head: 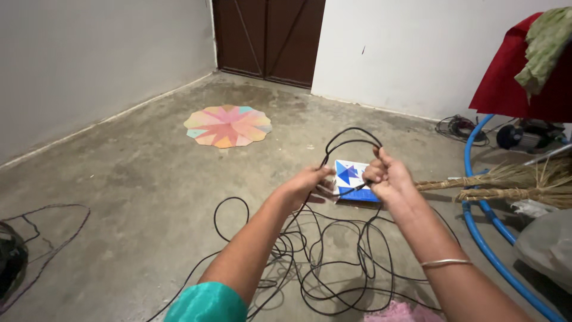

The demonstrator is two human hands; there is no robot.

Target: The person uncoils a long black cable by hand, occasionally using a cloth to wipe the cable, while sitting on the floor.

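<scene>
Both my hands hold a thin black cable [333, 256] in front of me. My left hand [305, 186] pinches a strand at its fingertips. My right hand [386, 177] is closed around the cable, and a loop rises between the two hands above them. The rest of the cable lies in a tangled heap of loops on the concrete floor below my forearms. A blue and white box [350, 174] with a geometric pattern lies on the floor just behind my hands.
A multicoloured paper star shape [227, 126] lies on the floor at mid-left. A blue hose [484, 238] curves along the right, beside straw brooms [506, 182]. Red and green cloths [524, 65] hang at upper right. A brown door [268, 39] stands at the back. Another dark cable [42, 232] lies at far left.
</scene>
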